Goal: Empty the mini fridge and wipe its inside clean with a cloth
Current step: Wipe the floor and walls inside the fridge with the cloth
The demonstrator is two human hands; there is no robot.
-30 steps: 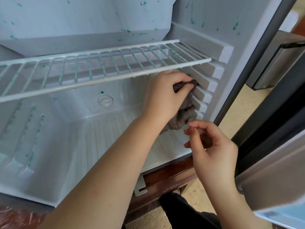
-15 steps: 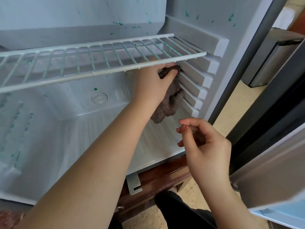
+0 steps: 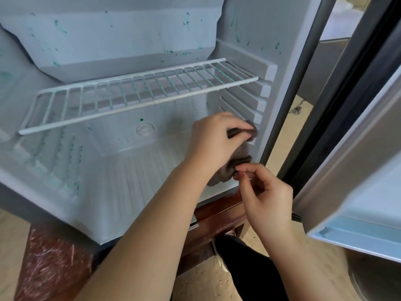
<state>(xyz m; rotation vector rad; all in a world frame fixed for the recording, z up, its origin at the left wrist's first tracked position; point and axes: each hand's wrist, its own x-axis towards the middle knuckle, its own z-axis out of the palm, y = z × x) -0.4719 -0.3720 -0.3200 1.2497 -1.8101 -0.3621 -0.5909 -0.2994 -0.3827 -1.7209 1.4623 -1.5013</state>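
Observation:
The mini fridge (image 3: pixel 130 181) stands open with nothing stored inside; green specks mark its white walls. A white wire shelf (image 3: pixel 138 98) sits on the upper rails. My left hand (image 3: pixel 212 137) grips a grey-brown cloth (image 3: pixel 244 148) and presses it against the ribbed rails of the right wall (image 3: pixel 258 109), below the shelf. My right hand (image 3: pixel 267 192) is at the fridge's front right corner, fingers curled, its fingertips meeting at the cloth's lower fold. I cannot tell whether they pinch the fold.
The fridge door (image 3: pixel 358 170) hangs open on the right, close to my right arm. Green streaks (image 3: pixel 73 166) run down the left wall's rails. The fridge sits on a reddish wooden stand (image 3: pixel 219 216) over a tan floor. A grey metal cabinet (image 3: pixel 325 61) stands behind the door.
My left hand has slid the cloth down the right wall, from just under the shelf to the lower rails. The cloth's lower fold now reaches my right hand's fingertips.

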